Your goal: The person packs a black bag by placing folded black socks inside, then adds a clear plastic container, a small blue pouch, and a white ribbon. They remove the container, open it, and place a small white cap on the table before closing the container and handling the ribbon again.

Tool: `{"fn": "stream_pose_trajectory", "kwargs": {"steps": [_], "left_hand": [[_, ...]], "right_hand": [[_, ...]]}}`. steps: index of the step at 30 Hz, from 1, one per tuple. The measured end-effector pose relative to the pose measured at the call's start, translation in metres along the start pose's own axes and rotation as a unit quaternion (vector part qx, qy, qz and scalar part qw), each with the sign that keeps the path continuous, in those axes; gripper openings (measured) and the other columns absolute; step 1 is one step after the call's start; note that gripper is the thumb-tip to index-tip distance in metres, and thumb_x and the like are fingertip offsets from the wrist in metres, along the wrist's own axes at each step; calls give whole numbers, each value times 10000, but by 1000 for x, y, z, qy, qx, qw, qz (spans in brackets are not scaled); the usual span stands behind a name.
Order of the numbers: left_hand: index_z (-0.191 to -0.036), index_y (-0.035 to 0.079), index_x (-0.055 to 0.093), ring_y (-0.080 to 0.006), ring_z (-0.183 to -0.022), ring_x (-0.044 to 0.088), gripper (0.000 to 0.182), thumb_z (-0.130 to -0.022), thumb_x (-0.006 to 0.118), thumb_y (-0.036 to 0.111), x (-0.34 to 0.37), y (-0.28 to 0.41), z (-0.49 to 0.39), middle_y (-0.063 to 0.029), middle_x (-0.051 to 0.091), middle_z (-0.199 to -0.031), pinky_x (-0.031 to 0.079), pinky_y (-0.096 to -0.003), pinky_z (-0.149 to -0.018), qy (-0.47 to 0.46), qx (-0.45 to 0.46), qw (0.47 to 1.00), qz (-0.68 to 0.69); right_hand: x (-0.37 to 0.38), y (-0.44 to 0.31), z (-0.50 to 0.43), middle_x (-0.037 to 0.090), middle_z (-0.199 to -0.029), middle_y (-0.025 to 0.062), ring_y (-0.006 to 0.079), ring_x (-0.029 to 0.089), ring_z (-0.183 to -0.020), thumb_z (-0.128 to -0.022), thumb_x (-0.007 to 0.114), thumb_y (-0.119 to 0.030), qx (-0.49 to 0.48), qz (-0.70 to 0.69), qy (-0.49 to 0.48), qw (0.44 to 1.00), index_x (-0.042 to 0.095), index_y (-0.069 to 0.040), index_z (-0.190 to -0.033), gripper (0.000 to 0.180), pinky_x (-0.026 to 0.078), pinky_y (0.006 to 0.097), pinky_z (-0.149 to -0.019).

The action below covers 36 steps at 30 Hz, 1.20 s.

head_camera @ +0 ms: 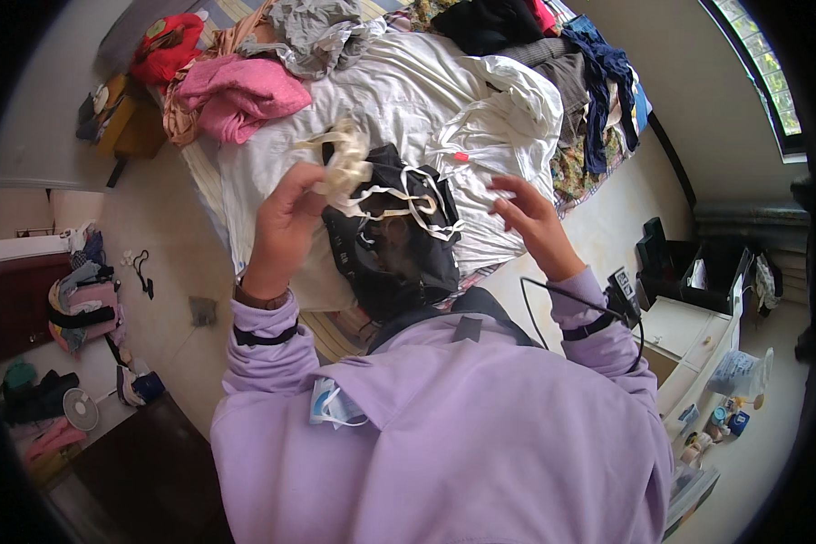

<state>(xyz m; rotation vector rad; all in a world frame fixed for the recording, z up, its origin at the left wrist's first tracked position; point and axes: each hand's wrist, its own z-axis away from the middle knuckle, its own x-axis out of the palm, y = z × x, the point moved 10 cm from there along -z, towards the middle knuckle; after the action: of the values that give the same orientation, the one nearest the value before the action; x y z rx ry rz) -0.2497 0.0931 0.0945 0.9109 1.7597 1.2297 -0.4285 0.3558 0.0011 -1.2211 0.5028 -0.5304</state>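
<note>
My left hand (289, 217) holds a blurred bundle of cream straps or ribbon (348, 160) above the bed. A white strap (387, 212) trails from it to the right, over a black bag or folded garment (401, 255). What exactly the cream bundle is cannot be told. My right hand (527, 212) hovers to the right of the black item, fingers apart and holding nothing. Just beyond that hand lies a white garment (510, 129) with a small red tag (461, 156). The black item rests on a rumpled white sheet (272, 183) right before me.
Pink cloth (245, 95), a red item (170, 51) and grey clothing (316, 34) lie at the bed's far left. Dark clothes (489, 26) and a navy garment (602, 88) cover its far right. A white cabinet (680, 333) stands at right. A cable (537, 280) hangs from my right wrist.
</note>
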Motion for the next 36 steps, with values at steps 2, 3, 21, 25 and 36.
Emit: {"fn": "stream_pose_trajectory", "kwargs": {"steps": [2,3,21,25,36], "left_hand": [[-1156,26,588,-104,-876,541,181,-985,542,-6,23,31,-11,-11,588,-1024,426,-218,-833,-40,76,996,13],[-1156,26,589,-110,-859,540,186,-982,537,-16,33,43,-15,-24,587,-1023,430,-219,-819,-57,109,992,15],[-1252,-8,583,-48,-711,509,324,-1020,579,217,167,-26,-10,30,551,-789,398,-210,-638,-306,-218,889,262],[-1030,17,707,-12,-572,385,250,-1037,548,211,132,-36,-11,74,444,-637,305,-199,-521,-247,-179,944,126],[-1000,0,686,-67,-610,486,232,-1007,580,206,110,-81,-8,11,545,-678,381,-236,-555,-252,-223,941,36]], "right_hand": [[26,-52,-6,521,-1417,88,177,554,-1197,-898,736,-316,-111,3,-45,993,422,-58,-1459,692,471,307,-904],[39,-77,-4,470,-1481,94,193,521,-1266,-869,774,-324,-175,11,-68,982,367,-66,-1509,801,463,321,-945],[-18,-106,-24,677,-1061,100,176,679,-899,-978,503,-36,-132,-367,83,917,569,-22,-1222,253,565,304,-723],[-76,-60,-16,667,-1100,117,224,666,-981,-1024,474,-117,-105,-308,224,919,583,-22,-1175,209,564,363,-836],[-14,-16,-1,658,-1081,139,274,618,-1071,-990,504,-208,-1,-601,9,799,622,-89,-1052,178,501,390,-834]]}}
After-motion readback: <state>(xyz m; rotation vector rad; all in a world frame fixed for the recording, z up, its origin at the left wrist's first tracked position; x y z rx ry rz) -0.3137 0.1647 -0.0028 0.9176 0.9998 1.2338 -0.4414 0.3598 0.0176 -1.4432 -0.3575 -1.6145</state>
